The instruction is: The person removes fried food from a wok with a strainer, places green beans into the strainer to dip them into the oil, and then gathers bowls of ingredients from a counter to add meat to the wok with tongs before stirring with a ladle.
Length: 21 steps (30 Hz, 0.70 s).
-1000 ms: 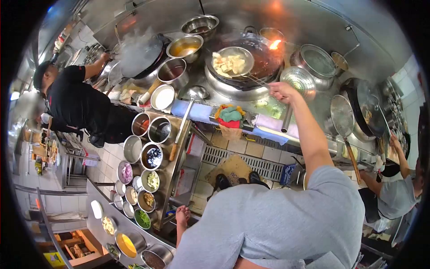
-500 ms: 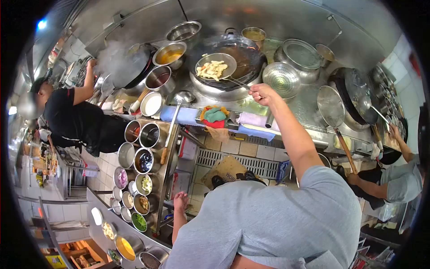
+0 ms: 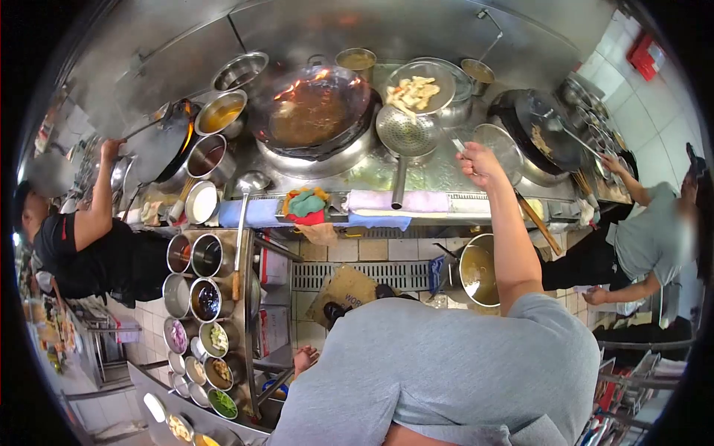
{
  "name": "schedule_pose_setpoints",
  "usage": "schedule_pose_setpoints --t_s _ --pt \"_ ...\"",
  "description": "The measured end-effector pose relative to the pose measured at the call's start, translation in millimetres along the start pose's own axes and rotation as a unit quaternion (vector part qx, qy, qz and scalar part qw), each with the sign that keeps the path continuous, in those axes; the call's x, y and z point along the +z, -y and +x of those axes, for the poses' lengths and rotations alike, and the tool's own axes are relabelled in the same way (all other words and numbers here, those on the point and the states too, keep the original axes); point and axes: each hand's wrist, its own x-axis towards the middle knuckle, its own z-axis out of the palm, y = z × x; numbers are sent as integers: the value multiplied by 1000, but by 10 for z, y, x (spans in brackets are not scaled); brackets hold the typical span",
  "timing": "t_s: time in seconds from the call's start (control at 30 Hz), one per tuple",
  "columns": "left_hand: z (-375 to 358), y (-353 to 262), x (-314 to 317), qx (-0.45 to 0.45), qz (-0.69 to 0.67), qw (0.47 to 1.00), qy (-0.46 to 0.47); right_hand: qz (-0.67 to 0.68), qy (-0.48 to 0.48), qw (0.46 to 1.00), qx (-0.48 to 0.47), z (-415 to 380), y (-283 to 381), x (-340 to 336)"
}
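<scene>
My right hand (image 3: 480,163) is closed round the handle of a round strainer (image 3: 439,78), which holds pale cooked pieces (image 3: 413,94). The strainer hangs above a perforated ladle (image 3: 405,132) and a covered pot, to the right of the large wok (image 3: 309,111). That wok holds brown liquid, and small flames show at its far rim. Low beside my body, near the sauce rack, is my left hand (image 3: 305,359); it touches nothing visible and its fingers look loosely apart.
Metal containers of sauces and chopped ingredients (image 3: 205,298) stand at left, a long ladle (image 3: 244,223) beside them. Folded cloths (image 3: 398,201) lie along the stove edge. A pot of liquid (image 3: 478,273) is below right. Co-workers handle woks on both sides.
My right hand has carried the strainer of food from over the large wok to its right. Flames now show at the wok's rim. The view has shifted right.
</scene>
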Motion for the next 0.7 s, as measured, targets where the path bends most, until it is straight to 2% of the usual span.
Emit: schedule_pose_setpoints --t_s 0.03,0.13,0.2,0.27,0.3,0.33,0.37,0.4,0.47,0.53,0.6,0.63,0.67,0.7 --pt "-23 -65 22 4 28 1000 -6 3 -45 999 -13 38 -73 -3" --pt "-156 -443 264 5 111 993 -33 -2 -51 999 -4 95 -187 -40" --pt "-135 -689 443 11 167 985 -34 41 -87 995 0 65 -351 -109" --pt "-3 -950 725 22 258 965 -30 -58 -111 992 -31 158 -686 -244" --pt "27 -1122 916 28 360 932 -31 -207 -179 961 -47 175 -777 -224" --pt "76 -1287 1136 37 457 888 -30 -209 -183 960 -45 236 -867 -326" --pt "247 -1315 1294 165 580 795 -61 -324 -219 915 -101 344 -980 -483" --pt "408 -1325 1446 285 679 670 -89 -433 -251 852 -154 401 -1058 -590" --pt "209 -1705 2243 204 657 719 -96 -412 -242 867 -141 287 -988 -600" --pt "461 -1780 2716 300 656 691 -53 -389 -234 881 -135 120 -812 -463" --pt "970 -1630 3044 470 631 617 -29 -300 -206 923 -130 -36 -624 -245" --pt "940 -1714 3317 433 665 608 -24 -218 -182 951 -124 -85 -541 -170" --pt "863 -1795 3585 396 699 596 -18 -220 -188 949 -126 -112 -458 -111" --pt "921 -1776 3727 400 698 593 -12 -151 -146 971 -117 -134 -384 -49"
